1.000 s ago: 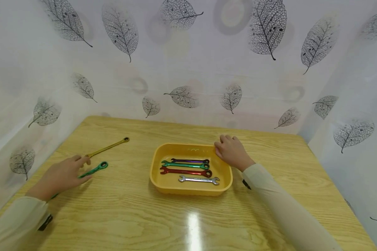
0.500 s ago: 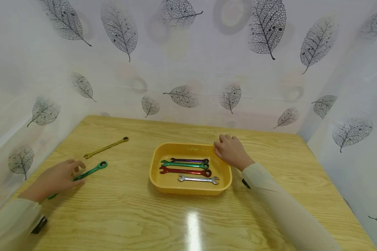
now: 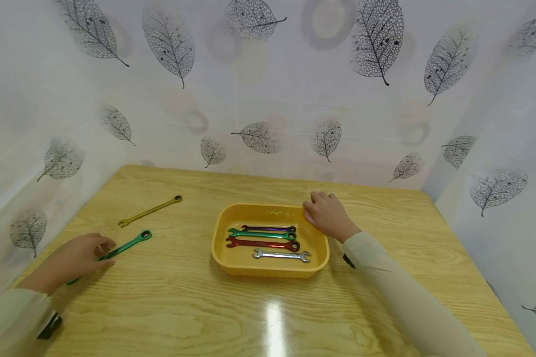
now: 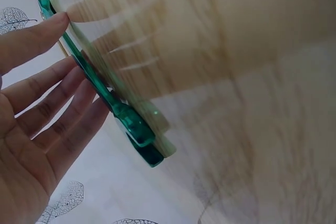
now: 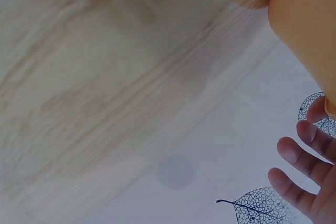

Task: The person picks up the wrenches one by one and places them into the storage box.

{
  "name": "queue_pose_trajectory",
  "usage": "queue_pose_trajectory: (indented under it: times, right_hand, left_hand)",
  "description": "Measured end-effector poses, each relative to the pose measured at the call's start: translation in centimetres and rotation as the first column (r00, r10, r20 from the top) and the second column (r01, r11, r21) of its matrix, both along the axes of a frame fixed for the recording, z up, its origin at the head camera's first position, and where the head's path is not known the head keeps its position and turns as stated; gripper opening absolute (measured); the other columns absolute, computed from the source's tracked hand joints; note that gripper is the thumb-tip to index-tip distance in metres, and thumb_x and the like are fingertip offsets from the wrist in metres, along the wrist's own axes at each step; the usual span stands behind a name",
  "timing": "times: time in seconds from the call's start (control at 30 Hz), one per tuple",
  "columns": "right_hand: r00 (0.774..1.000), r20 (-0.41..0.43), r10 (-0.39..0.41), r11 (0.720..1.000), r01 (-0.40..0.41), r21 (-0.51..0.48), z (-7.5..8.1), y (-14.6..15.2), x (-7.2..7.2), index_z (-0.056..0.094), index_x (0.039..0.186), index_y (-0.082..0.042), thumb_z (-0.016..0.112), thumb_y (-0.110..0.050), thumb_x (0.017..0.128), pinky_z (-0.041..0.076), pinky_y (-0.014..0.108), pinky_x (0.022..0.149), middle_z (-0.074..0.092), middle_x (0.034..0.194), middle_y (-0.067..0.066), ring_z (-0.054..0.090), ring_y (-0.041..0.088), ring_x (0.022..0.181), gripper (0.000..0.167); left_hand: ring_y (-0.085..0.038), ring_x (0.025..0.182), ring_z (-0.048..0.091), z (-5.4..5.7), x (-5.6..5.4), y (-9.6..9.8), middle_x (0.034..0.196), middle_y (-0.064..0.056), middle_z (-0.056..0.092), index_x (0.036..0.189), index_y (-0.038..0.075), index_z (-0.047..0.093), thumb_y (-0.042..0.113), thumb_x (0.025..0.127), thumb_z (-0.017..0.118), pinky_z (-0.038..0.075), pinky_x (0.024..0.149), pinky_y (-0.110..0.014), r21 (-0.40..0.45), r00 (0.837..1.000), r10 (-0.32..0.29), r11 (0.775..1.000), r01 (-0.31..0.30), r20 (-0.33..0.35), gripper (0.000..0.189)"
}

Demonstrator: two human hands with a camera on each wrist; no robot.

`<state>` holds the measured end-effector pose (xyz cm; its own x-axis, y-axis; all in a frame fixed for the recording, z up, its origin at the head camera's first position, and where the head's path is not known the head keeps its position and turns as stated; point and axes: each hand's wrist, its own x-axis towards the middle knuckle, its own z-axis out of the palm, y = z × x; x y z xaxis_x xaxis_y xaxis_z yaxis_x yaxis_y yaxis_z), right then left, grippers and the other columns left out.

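My left hand (image 3: 69,259) is at the table's left side, over a green ratchet wrench (image 3: 129,244) lying flat. In the left wrist view the thumb and rather straight fingers stand along either side of this green wrench (image 4: 93,74), fingertips at its shaft; a firm pinch does not show. Behind it lies a yellow wrench (image 3: 149,210). My right hand (image 3: 329,216) grips the back right rim of a yellow plastic tub (image 3: 268,272), its outer fingers loosely bent beyond the wall. Inside the tub are a purple wrench (image 3: 268,228), another green wrench (image 3: 261,234), a red wrench (image 3: 262,243) and a silver open-ended wrench (image 3: 280,255).
The wood-grain table (image 3: 187,307) carries the tub near its middle. A pale curtain (image 3: 277,89) with dark leaf prints hangs behind and at both sides of it.
My left hand has drawn back toward the near left along the green wrench, away from the yellow wrench, which now shows in full. The right hand has stayed on the tub's rim.
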<state>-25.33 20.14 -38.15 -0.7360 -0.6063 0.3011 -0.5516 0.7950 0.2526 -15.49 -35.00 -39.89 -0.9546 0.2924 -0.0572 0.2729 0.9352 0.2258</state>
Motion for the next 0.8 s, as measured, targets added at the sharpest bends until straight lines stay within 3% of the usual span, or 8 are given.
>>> queue_pose_trajectory:
  times: [0.2, 0.53, 0.8]
  right_hand:
    - [1.0, 0.012, -0.002, 1.0, 0.002, 0.002, 0.21, -0.2, -0.04, 0.062, 0.086, -0.013, 0.055, -0.024, 0.092, 0.034, 0.033, 0.06, 0.046, 0.076, 0.005, 0.039, 0.019, 0.065, 0.014]
    - [1.0, 0.004, 0.002, 1.0, -0.002, -0.006, 0.28, -0.15, -0.15, 0.062, 0.086, -0.013, 0.055, -0.025, 0.092, 0.035, 0.033, 0.059, 0.047, 0.077, 0.006, 0.04, 0.019, 0.065, 0.015]
    - [1.0, 0.002, 0.003, 1.0, -0.003, -0.001, -0.08, 0.03, -0.17, 0.061, 0.086, -0.014, 0.055, -0.024, 0.092, 0.033, 0.032, 0.059, 0.046, 0.077, 0.005, 0.039, 0.019, 0.065, 0.014]
  left_hand:
    - [-0.022, 0.073, 0.062, 0.01, 0.17, -0.45, 0.084, -0.007, 0.065, 0.102, -0.006, 0.066, 0.017, 0.072, 0.077, 0.051, 0.062, -0.037, 0.049, 0.998, 0.037, 0.998, -0.04, 0.051, 0.039]
    - [-0.019, 0.068, 0.061, 0.07, 0.21, -0.82, 0.081, -0.006, 0.066, 0.096, -0.002, 0.071, 0.014, 0.071, 0.077, 0.049, 0.057, -0.032, 0.02, 0.999, 0.039, 0.999, -0.039, 0.003, 0.03]
    - [-0.027, 0.073, 0.063, 0.31, -0.09, -0.56, 0.087, -0.016, 0.067, 0.099, -0.007, 0.07, 0.011, 0.073, 0.075, 0.051, 0.062, -0.039, 0.03, 0.995, 0.068, 0.997, -0.07, 0.069, 0.032]
